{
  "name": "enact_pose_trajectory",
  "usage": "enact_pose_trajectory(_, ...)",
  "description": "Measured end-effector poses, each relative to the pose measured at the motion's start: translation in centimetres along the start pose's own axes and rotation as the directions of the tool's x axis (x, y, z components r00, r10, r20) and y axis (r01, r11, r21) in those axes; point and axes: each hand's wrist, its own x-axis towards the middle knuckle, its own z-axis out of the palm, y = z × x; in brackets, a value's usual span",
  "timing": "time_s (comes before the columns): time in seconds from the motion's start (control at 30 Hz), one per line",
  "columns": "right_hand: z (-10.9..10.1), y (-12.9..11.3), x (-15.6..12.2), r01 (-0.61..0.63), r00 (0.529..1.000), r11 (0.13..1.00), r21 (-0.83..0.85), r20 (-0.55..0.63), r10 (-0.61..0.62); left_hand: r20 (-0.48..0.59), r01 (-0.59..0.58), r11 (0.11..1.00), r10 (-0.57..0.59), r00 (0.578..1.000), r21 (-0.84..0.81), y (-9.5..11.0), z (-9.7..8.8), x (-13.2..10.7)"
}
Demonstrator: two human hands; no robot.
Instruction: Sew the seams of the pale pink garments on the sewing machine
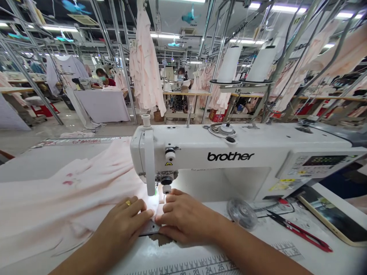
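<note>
- The left hand [122, 217] lies palm down on the pale pink cloth [57, 206], its fingers close together and slightly curved, pressing rather than gripping; a gold ring [127, 203] shows on one finger.
- The right hand [183, 215] rests just beside it, its fingers also narrow and flat on the cloth, nearest the presser foot [166, 190]. Together, the hands seem placed to keep the layers smooth at the foot.
- The cloth spreads left across the table [57, 160], its edge running under the lit foot of the white sewing machine [229, 152]. Its bulk appears to be laid left to keep it clear of the machine.
- A steel plate [150, 229] shows beneath the near edge of the cloth.
- On the right, near the machine, lie a clear disc [242, 213], red-handled snips [298, 233] and a phone [329, 217], all within easy reach.
- A ruler strip [200, 267] runs along the near table edge, apparently for quick measuring.
- Far off, pink garments [145, 65] hang on racks, white thread cones [229, 63] stand above the machine, and a co-worker [103, 78] sits at another table.
</note>
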Motion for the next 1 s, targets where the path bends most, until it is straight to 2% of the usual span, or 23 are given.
enact_pose_trajectory(0.13,-0.1,0.1,0.1,0.002,1.000,1.000,-0.022,0.003,-0.002,0.024,-0.036,0.998,0.034,0.999,0.061,0.0,0.5,-0.2)
enact_pose_trajectory(0.33,0.0,0.1,0.1,0.018,1.000,0.999,-0.037,-0.017,-0.019,-0.041,-0.051,0.997,0.049,0.998,-0.057,0.6,0.0,0.7)
enact_pose_trajectory(0.43,0.1,0.2,0.0,0.024,0.999,0.999,-0.043,-0.028,-0.025,-0.057,-0.069,0.996,0.066,0.996,-0.058,0.8,0.1,0.9)
enact_pose_trajectory(0.6,0.3,0.4,-0.1,0.029,0.999,0.999,-0.029,-0.039,-0.030,-0.006,-0.104,0.995,0.104,0.995,0.008,0.7,0.5,0.7)
enact_pose_trajectory(0.73,0.1,0.6,-0.1,-0.030,0.998,1.000,-0.004,-0.046,0.030,0.041,-0.128,0.991,0.126,0.991,0.037,0.7,0.6,0.5)
enact_pose_trajectory(0.9,-0.2,0.4,0.0,-0.107,0.994,0.993,0.053,-0.023,0.108,0.027,-0.178,0.976,0.176,0.984,0.122,0.9,0.1,0.3)
enact_pose_trajectory(1.0,-0.3,0.2,0.0,-0.117,0.993,0.991,0.070,0.013,0.117,-0.025,-0.184,0.974,0.189,0.982,0.130,1.0,-0.5,0.3)
